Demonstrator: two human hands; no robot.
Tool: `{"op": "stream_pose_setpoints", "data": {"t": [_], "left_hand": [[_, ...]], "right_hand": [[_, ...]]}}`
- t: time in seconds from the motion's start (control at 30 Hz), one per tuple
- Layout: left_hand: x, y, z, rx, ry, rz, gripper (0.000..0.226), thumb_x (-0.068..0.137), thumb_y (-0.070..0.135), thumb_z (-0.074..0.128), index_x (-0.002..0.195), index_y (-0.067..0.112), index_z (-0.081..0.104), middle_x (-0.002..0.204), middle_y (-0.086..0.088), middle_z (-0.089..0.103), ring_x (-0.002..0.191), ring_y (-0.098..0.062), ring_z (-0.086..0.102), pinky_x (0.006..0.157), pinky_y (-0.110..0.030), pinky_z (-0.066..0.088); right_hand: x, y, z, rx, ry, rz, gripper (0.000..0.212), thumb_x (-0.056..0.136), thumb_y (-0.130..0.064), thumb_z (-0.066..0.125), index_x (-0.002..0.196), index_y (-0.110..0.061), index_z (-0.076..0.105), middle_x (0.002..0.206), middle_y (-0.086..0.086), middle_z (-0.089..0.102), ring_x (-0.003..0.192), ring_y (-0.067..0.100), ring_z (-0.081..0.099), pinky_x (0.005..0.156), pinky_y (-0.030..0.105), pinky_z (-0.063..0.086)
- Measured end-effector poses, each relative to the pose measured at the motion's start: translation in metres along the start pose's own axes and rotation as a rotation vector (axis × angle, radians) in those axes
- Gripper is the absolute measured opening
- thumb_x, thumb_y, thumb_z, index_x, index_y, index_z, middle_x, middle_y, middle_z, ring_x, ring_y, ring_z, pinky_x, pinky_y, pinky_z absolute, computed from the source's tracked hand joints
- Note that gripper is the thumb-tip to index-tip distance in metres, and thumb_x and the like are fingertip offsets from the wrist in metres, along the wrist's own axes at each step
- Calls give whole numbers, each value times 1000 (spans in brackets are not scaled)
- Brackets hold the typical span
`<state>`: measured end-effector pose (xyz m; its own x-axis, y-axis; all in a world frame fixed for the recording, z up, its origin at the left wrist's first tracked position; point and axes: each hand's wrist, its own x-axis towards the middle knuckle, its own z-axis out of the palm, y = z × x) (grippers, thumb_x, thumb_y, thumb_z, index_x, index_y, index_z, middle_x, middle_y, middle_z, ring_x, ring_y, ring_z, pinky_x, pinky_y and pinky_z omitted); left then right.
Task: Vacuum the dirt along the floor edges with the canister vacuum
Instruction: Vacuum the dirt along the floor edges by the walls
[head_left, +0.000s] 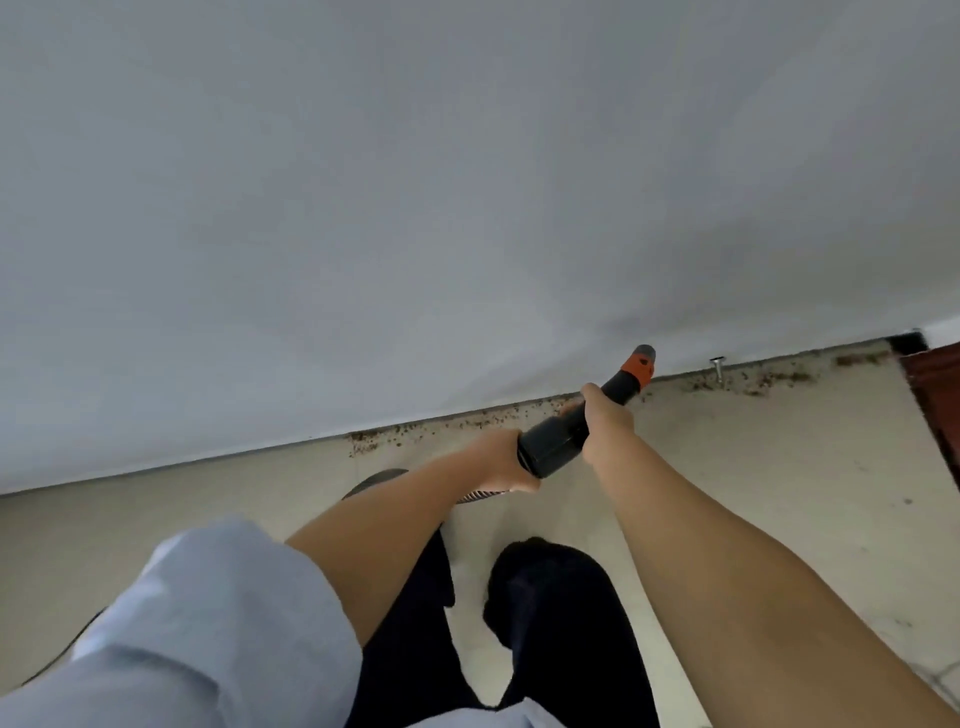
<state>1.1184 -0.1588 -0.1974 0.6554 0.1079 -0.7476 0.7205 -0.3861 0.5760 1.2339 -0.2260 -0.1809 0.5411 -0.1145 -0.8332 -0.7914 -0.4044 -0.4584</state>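
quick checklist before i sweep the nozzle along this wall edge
1. Left hand grips the rear of the vacuum wand: ok.
2. Right hand grips the wand further forward: ok.
3. Nozzle tip down on the dirt: not ok, it is raised against the wall.
4. Path clear: not ok, a metal door stop stands in the dirt line.
5. Suction running: cannot tell.

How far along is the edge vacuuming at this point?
Done: nothing shown; brown dirt crumbs line the white wall's base on both sides of the nozzle. In hand: left hand and right hand grip the black vacuum wand with orange tip, raised. Left: the whole strip, past the metal doorstop.
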Motion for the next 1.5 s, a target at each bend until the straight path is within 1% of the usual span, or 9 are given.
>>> {"op": "stream_pose_setpoints", "data": {"t": [0.1,0.2,0.33,0.5,0.73,0.9,0.97,1.17,1.5], "left_hand": [[10,-4,26,-78,38,-70,19,76,22,65,89,17,53,70,4,54,63,-11,53,55,-19,41],[20,-15,56,-203,93,-141,24,74,29,66,93,19,55,72,6,59,63,-10,58,56,-19,45],[32,-39,111,-403,139,-216,29,73,34,68,95,21,55,80,3,66,72,-16,66,67,-27,55],[46,-87,184,-685,194,-225,45,78,27,70,116,12,53,94,-5,63,84,-23,62,84,-37,55],[129,-216,296,-768,420,-388,25,75,35,67,93,25,52,76,9,59,68,-12,58,58,-22,43],[187,-314,358,-619,398,-389,38,76,37,69,107,21,53,92,3,63,88,-18,63,74,-29,51],[209,-347,368,-545,382,-380,36,78,36,68,106,19,53,89,5,58,83,-15,59,71,-26,46],[276,-410,391,-510,424,-348,29,74,33,69,94,21,52,80,2,60,80,-20,64,72,-33,54],[282,-444,389,-838,469,-436,29,78,17,68,101,11,54,74,-3,55,65,-17,54,63,-27,46]], "right_hand": [[26,13,-2,-113,-55,34,43,87,-24,61,122,-6,43,107,12,61,95,27,58,82,38,49],[57,30,5,-267,-141,38,42,87,-24,62,121,-5,45,98,10,58,98,28,60,92,40,49],[85,68,11,-403,-233,31,21,88,-19,60,102,-7,52,69,5,57,62,19,55,67,34,48],[120,137,31,-546,-334,7,11,87,-15,58,85,-8,50,66,6,55,57,19,53,56,30,45],[227,285,105,-633,-427,-53,11,85,-8,55,80,-8,45,60,7,49,49,19,48,50,29,43],[310,387,130,-566,-413,-86,10,85,-11,56,82,-8,47,58,6,51,48,20,50,53,28,46],[335,413,141,-515,-392,-80,10,85,-13,57,87,-6,50,57,6,52,47,19,50,51,28,46],[398,454,176,-472,-376,-159,13,86,-16,58,93,-6,53,58,3,54,46,16,52,49,26,48],[393,476,224,-560,-638,-184,9,84,-11,55,79,-10,48,58,4,50,47,16,48,51,27,45]]}}
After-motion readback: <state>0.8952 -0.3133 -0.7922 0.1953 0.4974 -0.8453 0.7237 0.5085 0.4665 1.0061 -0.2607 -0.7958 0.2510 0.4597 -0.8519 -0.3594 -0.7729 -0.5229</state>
